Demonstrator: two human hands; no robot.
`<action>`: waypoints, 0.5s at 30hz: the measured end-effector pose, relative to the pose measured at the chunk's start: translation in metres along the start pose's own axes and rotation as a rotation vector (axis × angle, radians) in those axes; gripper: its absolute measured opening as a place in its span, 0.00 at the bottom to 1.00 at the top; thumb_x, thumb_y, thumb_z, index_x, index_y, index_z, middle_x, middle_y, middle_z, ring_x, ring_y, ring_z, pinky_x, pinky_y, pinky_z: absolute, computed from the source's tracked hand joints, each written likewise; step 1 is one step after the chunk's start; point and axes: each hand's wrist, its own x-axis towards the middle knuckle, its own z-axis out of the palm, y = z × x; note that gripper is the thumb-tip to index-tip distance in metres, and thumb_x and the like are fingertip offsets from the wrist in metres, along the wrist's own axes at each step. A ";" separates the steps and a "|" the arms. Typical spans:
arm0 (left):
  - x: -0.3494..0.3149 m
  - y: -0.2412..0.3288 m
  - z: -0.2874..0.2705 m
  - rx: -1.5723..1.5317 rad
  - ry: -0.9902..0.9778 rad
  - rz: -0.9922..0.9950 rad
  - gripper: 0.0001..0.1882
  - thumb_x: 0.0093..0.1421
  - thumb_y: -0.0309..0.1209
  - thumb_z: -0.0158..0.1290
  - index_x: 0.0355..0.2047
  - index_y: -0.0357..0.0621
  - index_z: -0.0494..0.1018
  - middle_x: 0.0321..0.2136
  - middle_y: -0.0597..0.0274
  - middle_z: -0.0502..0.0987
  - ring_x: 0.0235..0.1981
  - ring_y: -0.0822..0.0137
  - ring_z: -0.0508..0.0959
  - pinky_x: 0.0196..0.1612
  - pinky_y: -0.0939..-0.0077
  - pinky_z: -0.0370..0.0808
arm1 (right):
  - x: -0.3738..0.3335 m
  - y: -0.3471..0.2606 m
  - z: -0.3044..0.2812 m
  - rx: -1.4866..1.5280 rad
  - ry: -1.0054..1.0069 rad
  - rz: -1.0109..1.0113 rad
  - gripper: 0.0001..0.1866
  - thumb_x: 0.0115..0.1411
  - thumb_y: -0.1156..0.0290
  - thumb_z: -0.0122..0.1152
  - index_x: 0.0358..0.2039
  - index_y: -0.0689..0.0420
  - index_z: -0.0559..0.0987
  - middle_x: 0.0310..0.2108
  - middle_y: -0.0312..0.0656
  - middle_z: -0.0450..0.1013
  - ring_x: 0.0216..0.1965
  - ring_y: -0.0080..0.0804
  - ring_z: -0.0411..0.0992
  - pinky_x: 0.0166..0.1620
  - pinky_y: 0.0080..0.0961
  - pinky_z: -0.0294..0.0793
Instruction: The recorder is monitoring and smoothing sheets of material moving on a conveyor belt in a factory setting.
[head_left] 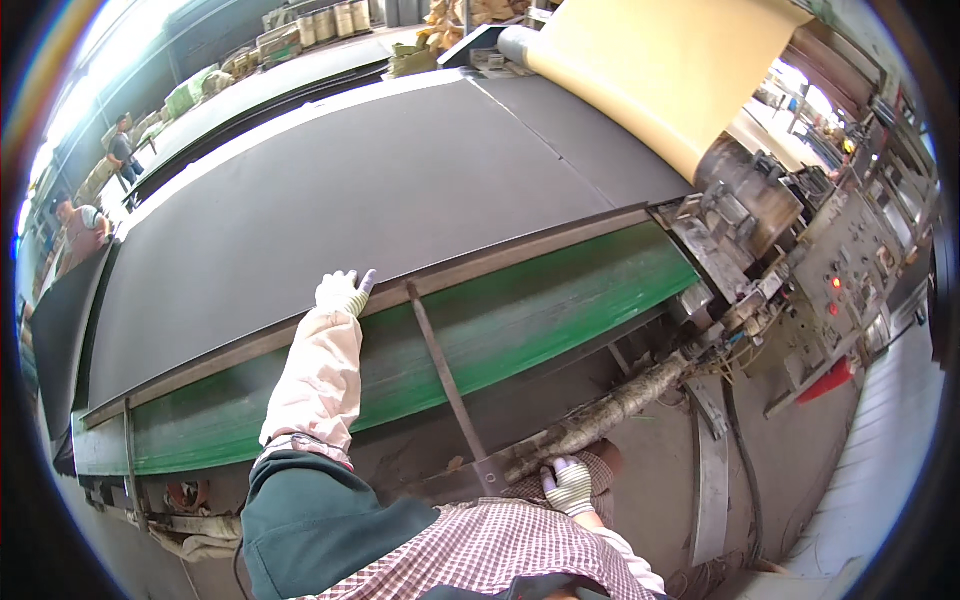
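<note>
My left hand [343,292], in a pale striped work glove, reaches forward and rests on the near edge of a wide black sheet [370,180]. Its fingers are spread and grip nothing. The sheet lies flat over a long machine bed with a metal edge rail [500,247]. Low at my front, my right hand [570,487], gloved the same way, lies against checked cloth [606,465] beside a wrapped pipe [600,405]. Its fingers look slightly apart, with no object visible in them.
Below the rail runs a green belt [500,335], crossed by a metal bar [445,385]. A beige sheet [650,70] hangs over rollers at far right, near a control panel [835,285] with red lights. Two people [82,230] [123,150] stand at far left.
</note>
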 end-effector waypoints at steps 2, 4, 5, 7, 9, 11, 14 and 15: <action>0.002 0.030 -0.009 0.027 -0.029 0.069 0.39 0.68 0.66 0.28 0.59 0.50 0.71 0.53 0.54 0.75 0.55 0.53 0.73 0.59 0.59 0.69 | 0.000 0.001 0.000 -0.003 -0.027 -0.005 0.10 0.57 0.64 0.62 0.34 0.56 0.78 0.31 0.50 0.75 0.35 0.51 0.73 0.41 0.47 0.73; 0.003 0.062 -0.019 0.012 -0.014 0.104 0.40 0.67 0.67 0.29 0.56 0.50 0.74 0.51 0.54 0.77 0.54 0.53 0.74 0.59 0.59 0.70 | -0.001 0.002 0.001 -0.004 -0.021 -0.016 0.10 0.57 0.64 0.62 0.34 0.56 0.78 0.31 0.50 0.75 0.35 0.51 0.73 0.41 0.46 0.73; 0.003 0.078 -0.023 0.004 -0.005 0.128 0.40 0.66 0.68 0.30 0.53 0.49 0.77 0.49 0.54 0.78 0.53 0.53 0.75 0.58 0.59 0.71 | -0.002 0.002 0.002 -0.002 -0.012 -0.017 0.10 0.57 0.64 0.62 0.34 0.56 0.78 0.31 0.50 0.75 0.35 0.51 0.73 0.41 0.47 0.73; 0.002 0.110 -0.033 -0.033 -0.015 0.173 0.40 0.66 0.67 0.31 0.49 0.48 0.79 0.47 0.52 0.80 0.52 0.52 0.76 0.57 0.58 0.72 | -0.002 0.005 0.003 -0.014 0.000 -0.037 0.09 0.56 0.64 0.62 0.33 0.56 0.78 0.30 0.49 0.75 0.34 0.50 0.73 0.40 0.46 0.73; 0.004 0.141 -0.044 -0.054 -0.077 0.177 0.41 0.65 0.68 0.33 0.47 0.46 0.81 0.47 0.51 0.81 0.52 0.51 0.78 0.56 0.57 0.74 | -0.001 0.006 0.003 -0.014 0.013 -0.043 0.09 0.54 0.65 0.63 0.31 0.56 0.78 0.28 0.49 0.75 0.33 0.50 0.73 0.39 0.46 0.72; 0.005 0.169 -0.048 -0.055 -0.068 0.194 0.44 0.62 0.72 0.35 0.45 0.45 0.82 0.47 0.50 0.81 0.52 0.51 0.78 0.55 0.58 0.75 | 0.000 0.007 0.004 0.034 0.065 -0.083 0.08 0.52 0.67 0.64 0.29 0.57 0.78 0.26 0.49 0.74 0.30 0.52 0.72 0.37 0.48 0.71; 0.014 0.214 -0.050 -0.050 -0.068 0.230 0.46 0.60 0.73 0.36 0.47 0.42 0.81 0.46 0.51 0.81 0.53 0.54 0.77 0.56 0.58 0.73 | -0.002 0.009 0.007 0.076 0.063 -0.071 0.07 0.51 0.69 0.63 0.29 0.58 0.77 0.26 0.50 0.74 0.30 0.54 0.71 0.36 0.50 0.70; 0.018 0.228 -0.050 -0.045 -0.090 0.235 0.47 0.60 0.73 0.36 0.48 0.41 0.80 0.46 0.52 0.80 0.53 0.55 0.76 0.56 0.60 0.72 | -0.005 0.009 0.009 0.043 0.098 -0.067 0.08 0.51 0.70 0.63 0.29 0.59 0.77 0.26 0.51 0.73 0.30 0.54 0.71 0.36 0.52 0.70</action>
